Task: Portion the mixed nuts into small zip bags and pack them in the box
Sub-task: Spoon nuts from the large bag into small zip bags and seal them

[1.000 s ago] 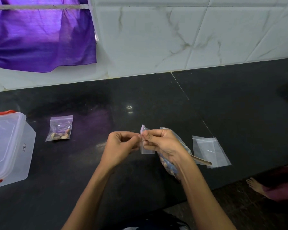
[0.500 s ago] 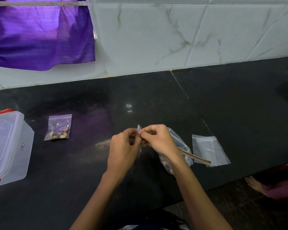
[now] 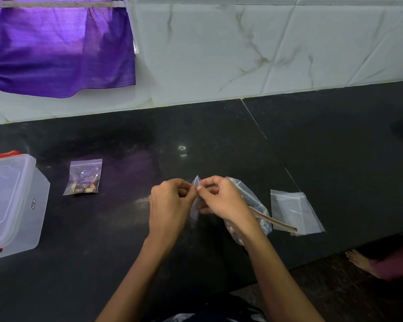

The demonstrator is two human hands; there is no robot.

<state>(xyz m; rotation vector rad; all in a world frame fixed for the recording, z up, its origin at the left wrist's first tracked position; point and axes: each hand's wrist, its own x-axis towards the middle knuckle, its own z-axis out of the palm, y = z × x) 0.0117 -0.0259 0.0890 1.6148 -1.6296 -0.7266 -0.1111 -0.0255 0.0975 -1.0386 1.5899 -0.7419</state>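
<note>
Both the left hand (image 3: 170, 203) and right hand (image 3: 221, 198) pinch the small clear plastic zip bag (image 3: 195, 201) above the black counter (image 3: 219, 140), and slick film could slip before its mouth opens.

Left hand (image 3: 170, 201) and right hand (image 3: 221, 198) pinch small zip bag (image 3: 195, 205) at center. Filled bag (image 3: 83, 177) at 9 o'clock, box (image 3: 14, 205) beyond it; empty bags (image 3: 293, 211) at 3.
</note>
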